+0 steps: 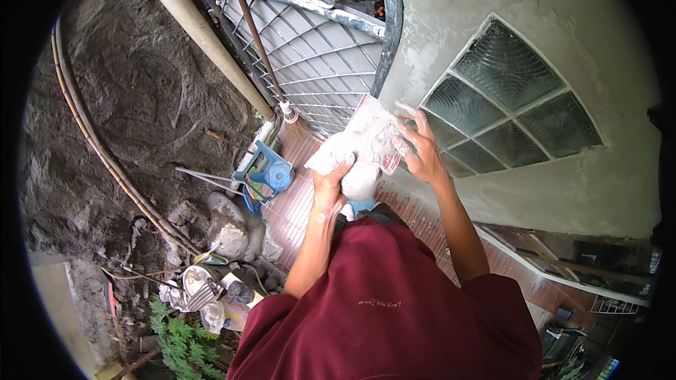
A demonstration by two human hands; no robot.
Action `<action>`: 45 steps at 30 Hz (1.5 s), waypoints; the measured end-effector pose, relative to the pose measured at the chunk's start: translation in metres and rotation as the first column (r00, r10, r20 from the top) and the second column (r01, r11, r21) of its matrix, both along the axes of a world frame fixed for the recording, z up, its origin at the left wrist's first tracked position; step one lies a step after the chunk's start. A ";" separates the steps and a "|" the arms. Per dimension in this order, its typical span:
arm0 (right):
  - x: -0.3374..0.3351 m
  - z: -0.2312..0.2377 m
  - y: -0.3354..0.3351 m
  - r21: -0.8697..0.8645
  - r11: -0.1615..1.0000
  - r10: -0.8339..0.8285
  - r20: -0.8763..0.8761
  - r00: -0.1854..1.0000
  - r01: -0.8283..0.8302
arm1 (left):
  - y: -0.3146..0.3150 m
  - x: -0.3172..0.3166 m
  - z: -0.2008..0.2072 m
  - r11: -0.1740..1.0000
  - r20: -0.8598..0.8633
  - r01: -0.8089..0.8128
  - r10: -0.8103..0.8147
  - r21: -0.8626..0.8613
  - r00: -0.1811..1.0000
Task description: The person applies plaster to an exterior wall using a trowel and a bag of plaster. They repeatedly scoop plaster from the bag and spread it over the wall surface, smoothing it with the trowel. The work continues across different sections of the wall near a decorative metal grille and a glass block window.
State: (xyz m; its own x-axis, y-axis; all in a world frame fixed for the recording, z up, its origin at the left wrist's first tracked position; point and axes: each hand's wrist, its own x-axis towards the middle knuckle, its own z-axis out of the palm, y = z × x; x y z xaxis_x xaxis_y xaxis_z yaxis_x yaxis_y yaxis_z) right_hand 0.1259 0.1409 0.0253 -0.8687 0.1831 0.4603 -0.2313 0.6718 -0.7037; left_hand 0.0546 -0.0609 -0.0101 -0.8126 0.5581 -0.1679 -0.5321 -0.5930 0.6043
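Place: an outdoor entry or porch of a house where plastering or repair work is under way.
Wall: rough grey render [563, 190] around a glass-block window [510, 98].
Gate: an ornate wrought-iron gate [317, 49] with scrollwork, a broom [264, 56] leaning against it.
Floor: reddish-brown ribbed tiles [303, 197], dusted pale in patches.
Ground beside: bare dark earth [141, 98] with hoses [98, 148], stones [225, 229], and a small green plant [179, 341].
Clutter: a blue plastic stool [266, 174] tipped over, buckets and scraps [201, 292] heaped at the edge.
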 end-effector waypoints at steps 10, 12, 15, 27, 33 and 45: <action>-0.001 0.010 -0.005 0.188 0.981 -0.043 0.016 0.999 0.039 | 0.007 0.002 0.015 0.999 -0.011 0.013 -0.013 0.041 1.000; -0.002 0.010 -0.007 0.199 0.980 -0.024 0.029 0.999 0.018 | 0.007 0.001 0.015 0.998 -0.011 0.023 -0.023 0.055 1.000; -0.003 0.009 -0.009 0.254 0.967 -0.010 0.004 1.000 0.009 | 0.008 0.000 0.015 0.996 -0.013 0.032 -0.031 0.080 0.999; 0.001 0.006 -0.010 0.197 0.979 0.045 0.039 0.998 -0.052 | 0.012 0.000 0.012 0.992 0.020 0.014 -0.017 0.126 1.000; 0.008 0.003 -0.009 0.149 0.985 0.079 0.090 0.993 -0.092 | 0.016 0.002 0.012 0.993 0.032 0.019 -0.022 0.114 0.999; 0.019 -0.011 -0.006 0.017 0.987 0.157 0.084 0.984 -0.159 | 0.023 0.003 0.004 0.997 0.096 -0.003 -0.005 0.077 0.995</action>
State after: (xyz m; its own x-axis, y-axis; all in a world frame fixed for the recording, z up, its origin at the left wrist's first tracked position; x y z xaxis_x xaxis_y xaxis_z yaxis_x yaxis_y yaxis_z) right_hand 0.1451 0.1351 0.0139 -0.9207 0.0307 0.3891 -0.2779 0.6483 -0.7088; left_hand 0.0581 -0.0379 -0.0064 -0.7942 0.5732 -0.2018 -0.5862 -0.6351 0.5030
